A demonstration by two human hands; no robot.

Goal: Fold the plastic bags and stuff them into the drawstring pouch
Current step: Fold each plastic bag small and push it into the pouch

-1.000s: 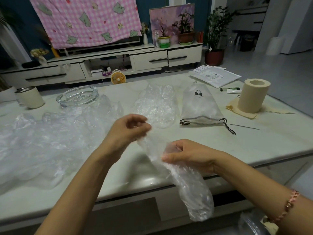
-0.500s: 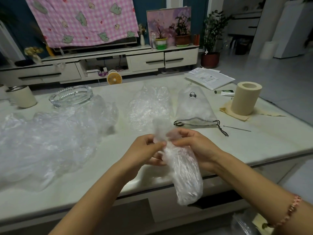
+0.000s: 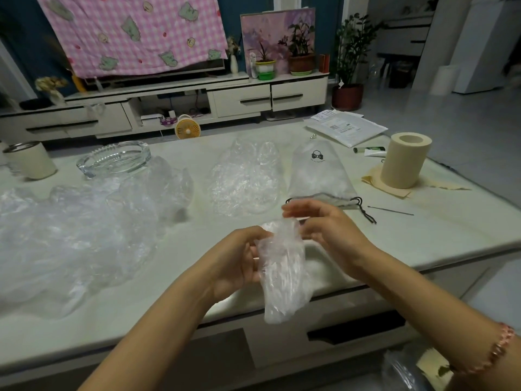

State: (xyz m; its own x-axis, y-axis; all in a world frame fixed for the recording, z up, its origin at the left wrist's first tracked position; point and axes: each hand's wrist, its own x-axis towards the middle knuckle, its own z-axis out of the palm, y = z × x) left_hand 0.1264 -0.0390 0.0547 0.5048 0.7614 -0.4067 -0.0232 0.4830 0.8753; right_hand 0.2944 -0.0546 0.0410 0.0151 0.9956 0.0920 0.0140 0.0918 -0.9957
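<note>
Since half a second ago the two hands have come apart. The right hand (image 3: 324, 230) has lifted off toward the right and now sits above and beside the top of the plastic bag (image 3: 282, 272), where both hands were bunched together before. The bag has been gathered into a narrower, shorter bundle. The left hand (image 3: 236, 263) grips it round the upper part, thumb over the front and the rest curled behind. Its lower end hangs in front of the near edge of the desk (image 3: 423, 235).

The right hand's fingers (image 3: 293, 207) are blurred and loosely bent toward the bag's top. Whether they pinch the plastic or are just clear of it cannot be told.

The step in hand looks like the folding itself: squeezing the air out and doubling one bag over, not yet the stuffing. The drawstring pouch (image 3: 318, 176) lies flat on the desk just beyond the right hand, its mouth and black cord (image 3: 363, 210) facing the person, and nobody holds it. A flattened bag (image 3: 245, 179) lies to the left of the pouch, and a big heap of loose bags (image 3: 79, 235) covers the left side of the desk, so most of the job probably remains.

Next, the right hand likely needs to take the top again and fold or roll the bundle down tight. One hand must then hold the pouch mouth open, since slippery plastic tends to spring back out.
</note>
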